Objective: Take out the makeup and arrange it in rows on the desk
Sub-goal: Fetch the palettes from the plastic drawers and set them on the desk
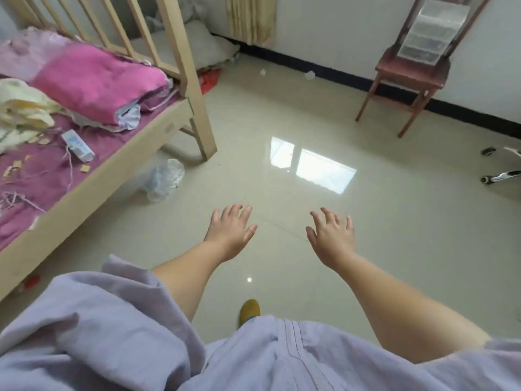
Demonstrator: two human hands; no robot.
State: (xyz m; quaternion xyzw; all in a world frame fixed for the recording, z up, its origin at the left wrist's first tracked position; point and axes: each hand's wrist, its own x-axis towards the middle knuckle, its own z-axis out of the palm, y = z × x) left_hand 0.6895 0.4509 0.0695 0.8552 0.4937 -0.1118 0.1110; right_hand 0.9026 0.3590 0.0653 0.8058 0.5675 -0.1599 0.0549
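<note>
Head view: we see both arms stretched forward over the glossy tiled floor (282,131). Our left hand (232,232) and right hand (331,238) are palm-down, side by side; the fingers (245,214) of each are straight and spread, and they hold nothing.

No makeup and no desk show in this view, so we cannot say where the task's things lie. The nearest candidate we can make out is the clear plastic drawer organizer (428,32) standing on the reddish wooden chair (408,77) against the far wall, ahead and to the right; its contents are too blurred to tell. It sits well apart from both hands, and the right hand is the nearer one.

To the left stands a wooden bed (98,176) with a pink folded blanket (95,80) and a small white tube (77,145) lying on the purple sheet; what it is we cannot tell.

We judge the task barely begun: we must first find the makeup, probably by walking on or turning.
</note>
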